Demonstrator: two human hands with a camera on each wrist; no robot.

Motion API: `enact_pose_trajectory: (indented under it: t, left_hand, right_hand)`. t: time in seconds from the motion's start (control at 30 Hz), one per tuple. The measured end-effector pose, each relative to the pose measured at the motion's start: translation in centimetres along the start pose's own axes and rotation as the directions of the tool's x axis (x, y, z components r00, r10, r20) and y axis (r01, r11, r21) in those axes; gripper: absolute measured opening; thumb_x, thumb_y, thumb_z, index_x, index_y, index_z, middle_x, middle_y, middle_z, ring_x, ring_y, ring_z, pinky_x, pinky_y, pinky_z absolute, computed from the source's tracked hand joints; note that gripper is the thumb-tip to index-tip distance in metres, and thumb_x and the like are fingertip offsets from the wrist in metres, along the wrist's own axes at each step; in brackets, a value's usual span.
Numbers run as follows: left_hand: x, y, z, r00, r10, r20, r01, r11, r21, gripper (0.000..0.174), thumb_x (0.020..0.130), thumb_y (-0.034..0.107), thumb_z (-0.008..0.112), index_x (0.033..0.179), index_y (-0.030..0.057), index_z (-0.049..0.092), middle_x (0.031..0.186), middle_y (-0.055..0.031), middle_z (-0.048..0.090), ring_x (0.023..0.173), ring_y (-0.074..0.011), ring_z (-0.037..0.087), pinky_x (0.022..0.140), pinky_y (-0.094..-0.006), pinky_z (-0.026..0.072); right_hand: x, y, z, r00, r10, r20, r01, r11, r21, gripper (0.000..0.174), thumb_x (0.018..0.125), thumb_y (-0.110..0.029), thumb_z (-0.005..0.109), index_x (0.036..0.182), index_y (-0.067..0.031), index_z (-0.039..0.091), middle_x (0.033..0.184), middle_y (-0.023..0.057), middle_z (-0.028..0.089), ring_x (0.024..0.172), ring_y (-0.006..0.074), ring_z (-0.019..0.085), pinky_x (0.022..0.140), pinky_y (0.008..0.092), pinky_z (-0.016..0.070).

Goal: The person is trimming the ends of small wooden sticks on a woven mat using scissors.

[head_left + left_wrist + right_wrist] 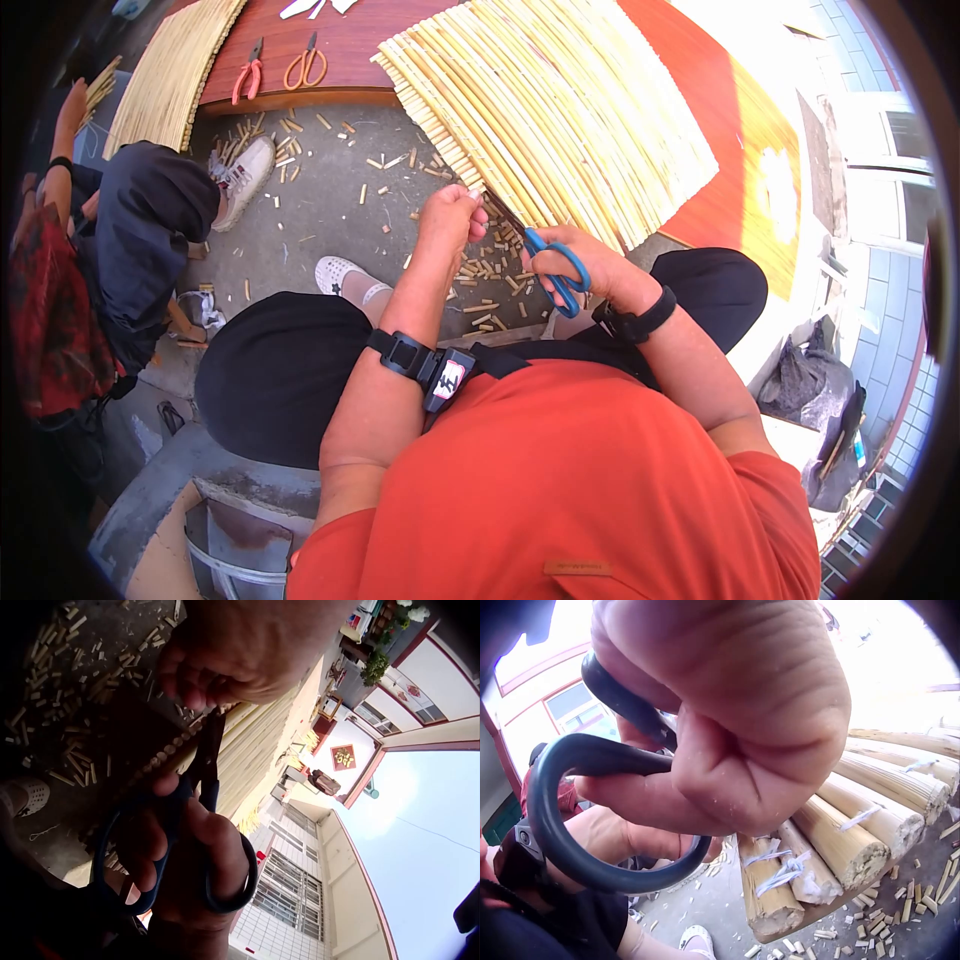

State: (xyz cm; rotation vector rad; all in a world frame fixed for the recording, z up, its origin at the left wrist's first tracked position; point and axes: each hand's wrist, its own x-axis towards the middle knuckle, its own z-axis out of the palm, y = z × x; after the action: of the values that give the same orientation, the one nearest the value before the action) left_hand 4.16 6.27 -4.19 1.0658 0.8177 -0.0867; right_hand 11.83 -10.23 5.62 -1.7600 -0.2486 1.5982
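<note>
A mat of pale reed stalks lies on a red-brown table, its near edge overhanging. White string knots bind the stalks near their cut ends. My right hand holds blue-handled scissors, thumb and fingers through the loops. In the left wrist view, the dark scissor blades run along the mat's edge toward my left hand. That left hand's fingers are curled, with thumb and fingertips pinching at the mat's near corner; the pinched spot is mostly hidden.
Red-handled pliers and orange-handled scissors lie on the table. Another reed mat is at the left, beside a seated person. Short reed offcuts litter the grey floor below.
</note>
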Motion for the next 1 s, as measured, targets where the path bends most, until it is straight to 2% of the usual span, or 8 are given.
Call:
enact_pose_trajectory:
  t: [0.2,0.4,0.53,0.63,0.7,1.0]
  left_hand:
    - [0.0,0.0,0.1,1.0,-0.01,-0.001,0.01,1.0,-0.001,0.016,0.091,0.02,0.052,0.081,0.0087,0.057,0.067,-0.0007,0.058,0.049,-0.0086,0.052,0.047,-0.0226,0.0457]
    - [-0.5,0.6,0.4,0.998,-0.052,-0.039,0.047,0.993,-0.105,0.017,0.09,0.022,0.053,0.082,0.0074,0.056,0.068,-0.0019,0.058,0.05,-0.0093,0.053,0.048,-0.0241,0.0475]
    - [0.0,0.0,0.2,0.999,-0.029,-0.018,0.026,0.992,-0.121,0.015,0.09,0.02,0.055,0.082,0.0071,0.056,0.068,-0.002,0.058,0.05,-0.0089,0.052,0.047,-0.0246,0.0481]
    - [0.1,0.0,0.3,0.999,-0.027,-0.026,0.023,0.991,-0.128,0.014,0.09,0.018,0.055,0.081,0.0076,0.056,0.067,-0.0017,0.058,0.049,-0.0084,0.052,0.046,-0.0245,0.0485]
    - [0.1,0.0,0.3,0.999,-0.026,-0.034,0.021,0.99,-0.138,0.013,0.09,0.017,0.054,0.08,0.0079,0.055,0.067,-0.0015,0.058,0.049,-0.0081,0.052,0.046,-0.0244,0.0486]
    - [0.3,-0.2,0.1,0.999,-0.026,-0.019,0.024,0.997,-0.078,0.016,0.091,0.017,0.053,0.078,0.0089,0.055,0.065,-0.0002,0.057,0.047,-0.0073,0.051,0.046,-0.0236,0.0477]
  right_hand:
    - [0.1,0.2,0.7,0.995,0.005,-0.1,-0.011,0.998,-0.063,0.009,0.08,-0.014,0.056,0.083,-0.0055,0.055,0.055,0.0004,0.05,0.041,0.0085,0.049,0.037,0.0217,0.0405]
    - [0.3,0.8,1.6,0.983,-0.014,-0.182,-0.011,0.991,-0.135,0.008,0.081,-0.014,0.056,0.081,-0.0056,0.054,0.054,-0.0002,0.048,0.039,0.0082,0.047,0.036,0.0223,0.0387]
    - [0.3,0.7,1.5,0.986,0.002,-0.167,-0.023,0.992,-0.125,0.008,0.08,-0.013,0.056,0.083,-0.0054,0.053,0.055,0.0002,0.049,0.04,0.0088,0.048,0.037,0.0217,0.0395]
    - [0.1,0.5,1.3,0.995,0.012,-0.095,-0.015,0.999,-0.028,0.011,0.079,-0.014,0.056,0.085,-0.0044,0.054,0.058,0.0017,0.051,0.043,0.0099,0.05,0.04,0.0217,0.0414]
    - [-0.3,0.7,1.5,0.999,-0.026,-0.018,0.028,0.991,0.132,0.014,0.079,-0.014,0.055,0.088,-0.0033,0.054,0.06,0.0034,0.053,0.046,0.0111,0.053,0.042,0.0225,0.0432]
    - [0.1,1.2,1.8,0.998,-0.023,-0.062,0.028,0.997,0.073,0.014,0.08,-0.016,0.055,0.086,-0.004,0.054,0.06,0.0034,0.053,0.045,0.0111,0.052,0.042,0.0234,0.0432]
